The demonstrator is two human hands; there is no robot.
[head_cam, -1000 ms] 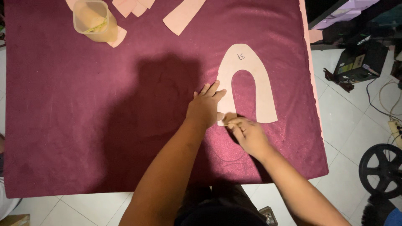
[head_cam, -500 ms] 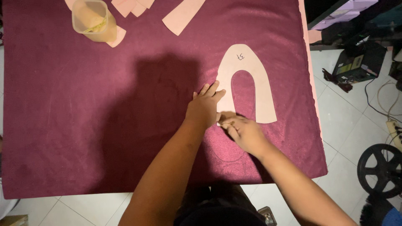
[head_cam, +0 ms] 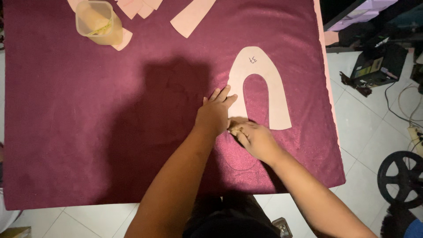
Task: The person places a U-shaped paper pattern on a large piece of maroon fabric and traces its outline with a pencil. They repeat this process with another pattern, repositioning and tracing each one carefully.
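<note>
Barely anything's moved since a second ago: left hand (head_cam: 214,115) flat, pinning the horseshoe-shaped pattern piece (head_cam: 260,86) near the tabletop's right edge; right hand (head_cam: 253,139) clenched at its lower left leg, maybe gripping a marker, can't tell.

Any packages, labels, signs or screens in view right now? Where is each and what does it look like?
Hand-written mark: small dark scribble near the top of the pale horseshoe-shaped pattern piece that the left hand presses flat on the maroon cloth.
Plastic cup: translucent, yellowish, far left corner of the table, no readable label.
Dark box: on the floor, right, with a small pale sticker.
</note>
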